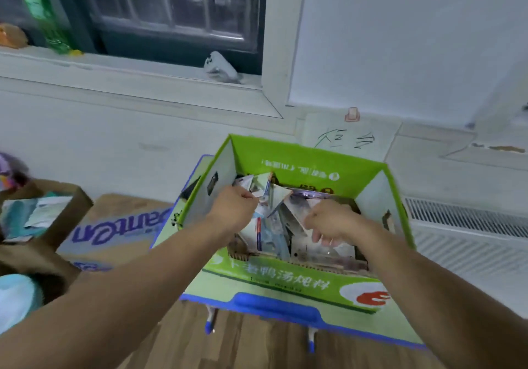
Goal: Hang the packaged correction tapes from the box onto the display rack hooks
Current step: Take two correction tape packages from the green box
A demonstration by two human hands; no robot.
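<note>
One packaged correction tape [264,195] is being pinched by the left hand [233,207] inside the green box [303,162] on the worktop [274,308], probably for lifting out. Another packet [291,207] is being gripped by the curled right hand [328,223], perhaps to separate them.

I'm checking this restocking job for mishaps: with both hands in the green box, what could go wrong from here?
The packs lie jumbled and overlapping, so the one the left hand pinches and those the right hand grips may snag neighbours and drag them out. Pulling with both hands could also shift the green box on the small table, which it nearly covers.
</note>
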